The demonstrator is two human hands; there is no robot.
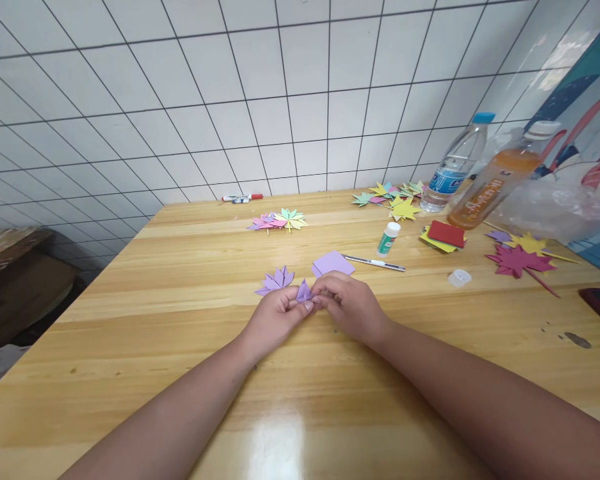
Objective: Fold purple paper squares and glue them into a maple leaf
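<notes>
Left hand (279,312) pinching folded purple paper (304,291) by its near edge, thumb on top; right hand (353,305), fingertips drawn together, pinching its right corner. Paper sits between both grips above the tabletop (220,407), peak pointing away from wearer. Beyond left hand: purple pleated fan (277,281). Beyond right: purple sheets (335,263), then pen (377,263).

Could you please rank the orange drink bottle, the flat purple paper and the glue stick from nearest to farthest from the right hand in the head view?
1. Flat purple paper: just beyond the right hand.
2. Glue stick: beyond, toward the right.
3. Orange drink bottle: farther right, toward the back.
</notes>
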